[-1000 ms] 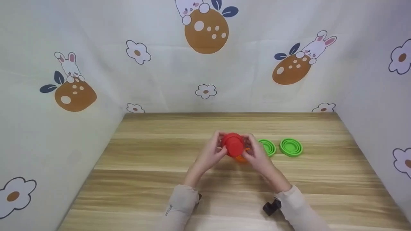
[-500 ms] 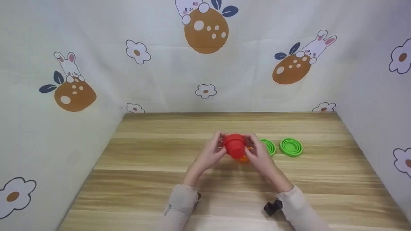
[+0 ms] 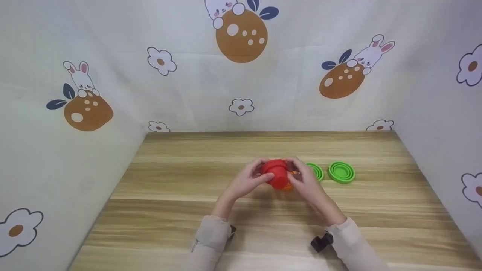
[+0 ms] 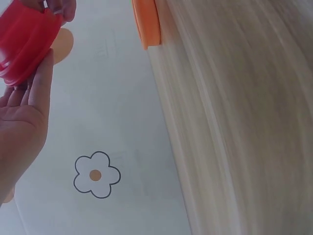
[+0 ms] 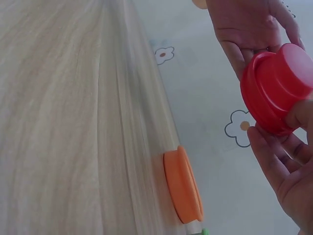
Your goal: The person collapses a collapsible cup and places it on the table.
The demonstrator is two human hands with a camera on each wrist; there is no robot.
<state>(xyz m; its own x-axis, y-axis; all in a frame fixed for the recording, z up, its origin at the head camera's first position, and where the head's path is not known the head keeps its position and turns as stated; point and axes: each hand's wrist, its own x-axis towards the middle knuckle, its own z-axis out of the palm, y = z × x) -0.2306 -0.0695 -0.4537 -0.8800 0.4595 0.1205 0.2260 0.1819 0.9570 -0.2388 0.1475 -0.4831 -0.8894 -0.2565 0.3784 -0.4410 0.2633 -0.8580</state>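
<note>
A red collapsible cup [image 3: 278, 174] is held above the table by both hands, its stepped side and narrow base showing towards the head camera. My left hand [image 3: 244, 181] grips its left side, with the thumb on the narrower part. My right hand [image 3: 305, 182] grips the opposite side, fingers round the wide rim and thumb at the lower part. In the right wrist view the red cup [image 5: 279, 90] is partly pulled out into steps. Below it, an orange collapsible cup [image 5: 182, 186] sits flat on the table, mostly hidden from the head camera.
Two flattened green collapsible cups lie right of the hands: the nearer green cup [image 3: 318, 171] is partly covered by my right hand, the farther green cup [image 3: 341, 172] shows fully. The wooden table [image 3: 169, 218] ends at a patterned cloth backdrop [image 3: 188, 94].
The red cup has tilted and come slightly lower, so more of its side shows. My left thumb has moved inward onto the cup's narrower part.
</note>
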